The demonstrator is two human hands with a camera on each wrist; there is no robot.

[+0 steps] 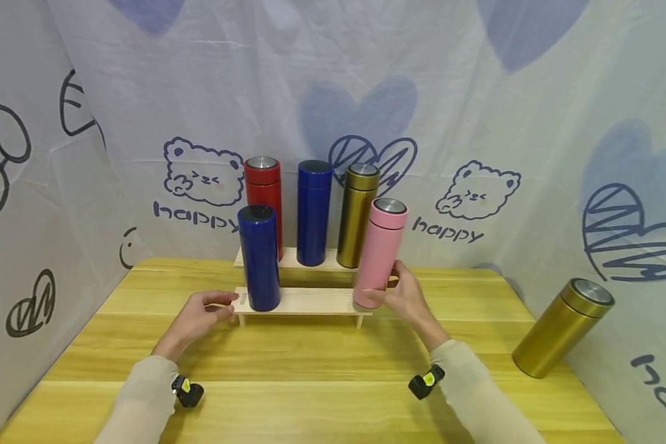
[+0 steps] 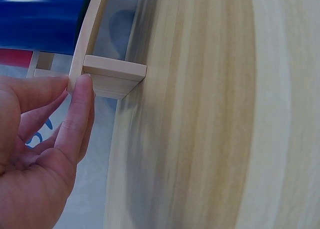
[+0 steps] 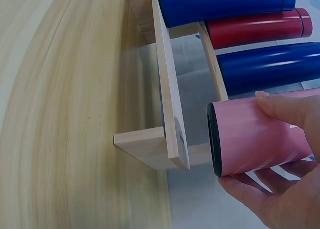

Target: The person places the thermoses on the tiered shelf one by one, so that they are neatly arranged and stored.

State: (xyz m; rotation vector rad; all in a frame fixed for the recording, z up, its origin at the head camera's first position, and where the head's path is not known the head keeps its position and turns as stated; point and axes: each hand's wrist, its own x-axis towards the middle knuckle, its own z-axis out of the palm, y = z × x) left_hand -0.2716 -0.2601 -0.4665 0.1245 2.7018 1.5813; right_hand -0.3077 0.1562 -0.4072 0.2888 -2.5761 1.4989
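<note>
My right hand [image 1: 405, 299] grips the lower part of a pink thermos bottle [image 1: 383, 253] over the right end of the two-tier wooden rack [image 1: 316, 301]. In the right wrist view, a gap shows between the bottle's dark base [image 3: 215, 140] and the lower board [image 3: 172, 109]. With thumb and fingertips, my left hand [image 1: 200, 317] pinches the left end of that board, seen close in the left wrist view [image 2: 77, 64]. A blue thermos bottle [image 1: 261, 259] stands upright on the lower board's left part. Behind, the upper board carries red [image 1: 272, 197], blue [image 1: 313, 216] and gold [image 1: 357, 216] bottles.
Another gold thermos bottle [image 1: 560, 330] stands on the wooden table [image 1: 311, 401] at the right, beside the side curtain. A white printed curtain [image 1: 288, 86] hangs behind the rack and along both sides. Small black devices [image 1: 189, 391] are strapped at both wrists.
</note>
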